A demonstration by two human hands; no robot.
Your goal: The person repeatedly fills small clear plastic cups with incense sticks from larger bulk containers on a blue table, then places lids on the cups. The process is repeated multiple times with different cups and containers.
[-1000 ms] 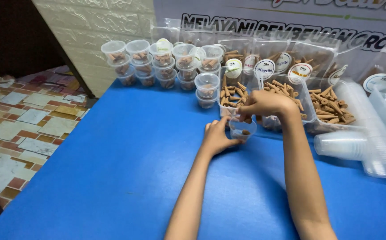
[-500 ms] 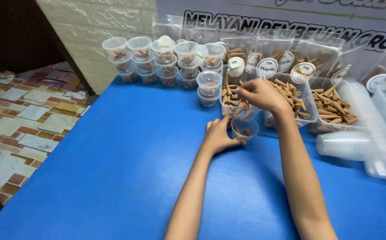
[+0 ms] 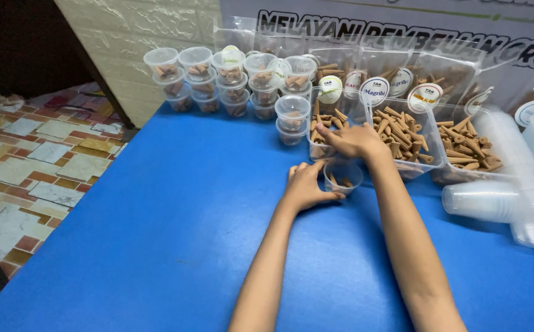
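While the left hand (image 3: 307, 184) curled its fingers and thumb around the near side of a small clear plastic cup (image 3: 343, 176), steadying it on the blue tabletop (image 3: 156, 246), the right hand (image 3: 352, 140) hovered just beyond the cup's rim with its fingers drawn together; whether they pinched anything could not be told. A few brown cone-shaped sticks (image 3: 339, 181) already lay in the bottom of the cup.

Just past the right hand stood a clear plastic tub of brown cone sticks (image 3: 402, 132), and a second tub of the same sticks (image 3: 467, 144) sat farther out to its right. Beyond the left hand two lidded cups stood stacked (image 3: 292, 118), and behind them a row of filled, lidded cups (image 3: 227, 80) lined the wall. To the right of the right forearm a sleeve of empty clear cups (image 3: 485, 200) lay on its side.

The cup looked light and was held on one side only, so a knock from the right hand could probably have tipped it and spilled the sticks. A careless sweep of the forearm might also have caught the tub's edge, or a stick could have missed the narrow mouth and rolled across the tabletop.
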